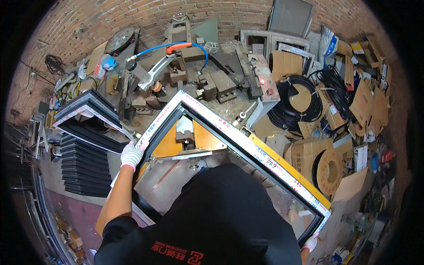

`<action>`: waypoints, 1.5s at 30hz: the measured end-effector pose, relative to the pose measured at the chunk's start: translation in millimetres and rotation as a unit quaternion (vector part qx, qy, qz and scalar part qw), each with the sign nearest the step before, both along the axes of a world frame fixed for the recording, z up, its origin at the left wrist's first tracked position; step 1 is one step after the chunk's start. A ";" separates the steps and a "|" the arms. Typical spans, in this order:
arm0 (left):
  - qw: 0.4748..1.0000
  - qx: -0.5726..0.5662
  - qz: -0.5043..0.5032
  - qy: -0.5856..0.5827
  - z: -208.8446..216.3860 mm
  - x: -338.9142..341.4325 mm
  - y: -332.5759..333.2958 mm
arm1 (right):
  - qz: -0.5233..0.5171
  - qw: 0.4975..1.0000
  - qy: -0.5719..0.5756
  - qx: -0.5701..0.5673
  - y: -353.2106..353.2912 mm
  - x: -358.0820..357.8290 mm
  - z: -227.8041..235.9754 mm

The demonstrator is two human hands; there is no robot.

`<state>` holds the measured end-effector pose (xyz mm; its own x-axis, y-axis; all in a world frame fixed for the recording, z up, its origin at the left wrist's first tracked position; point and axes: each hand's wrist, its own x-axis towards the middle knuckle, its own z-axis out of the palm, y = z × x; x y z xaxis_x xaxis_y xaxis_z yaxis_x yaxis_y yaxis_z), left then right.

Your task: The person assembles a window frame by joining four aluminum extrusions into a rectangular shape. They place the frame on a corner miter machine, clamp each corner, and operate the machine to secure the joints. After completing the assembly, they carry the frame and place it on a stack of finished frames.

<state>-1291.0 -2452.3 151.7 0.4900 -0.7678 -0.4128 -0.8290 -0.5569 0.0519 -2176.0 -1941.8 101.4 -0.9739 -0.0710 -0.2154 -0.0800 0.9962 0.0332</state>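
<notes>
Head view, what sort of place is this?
Most likely a workshop, perhaps one for door or window frames. A large frame is in the person's hands, dark frames are stacked at the left, and a grimy metal machine stands ahead.

Frame (240, 137): smooth, dark, metal-looking, with white film facing. Left glove (132, 155): knitted cloth. Hose (207, 55): glossy plastic. Machine blocks (223, 84): dull metal. Carton (304, 152): matt cardboard. Wall (132, 17): rough brick.
</notes>
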 end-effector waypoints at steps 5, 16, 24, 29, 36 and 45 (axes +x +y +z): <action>0.993 -0.057 -0.091 -0.048 1.2 -8.2 31.0 | -0.034 0.997 0.032 0.064 -1.0 -0.6 0.1; 0.986 0.022 -0.073 -0.150 -3.7 -1.9 85.3 | -0.033 0.997 0.021 0.063 -40.7 20.7 18.8; 0.979 0.081 -0.044 -0.184 -40.8 27.4 83.4 | -0.081 0.994 0.016 0.074 -73.6 32.9 31.9; 0.976 0.101 -0.045 -0.190 -37.7 26.8 80.4 | -0.084 0.994 0.020 0.074 -78.3 26.1 26.4; 0.992 0.021 -0.068 -0.109 -13.6 -3.5 78.7 | -0.074 0.993 0.024 0.089 -58.8 10.4 10.2; 0.918 -0.241 -0.314 -0.035 -23.7 -27.0 5.6 | 0.385 0.862 0.161 -0.287 -335.3 166.8 6.2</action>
<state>-1318.1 -2446.7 128.0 -0.0989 -0.9930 0.0650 -0.9893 0.1052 0.1016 -2009.2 -2277.1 107.7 -0.5937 -0.7277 0.3435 -0.8035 0.5122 -0.3035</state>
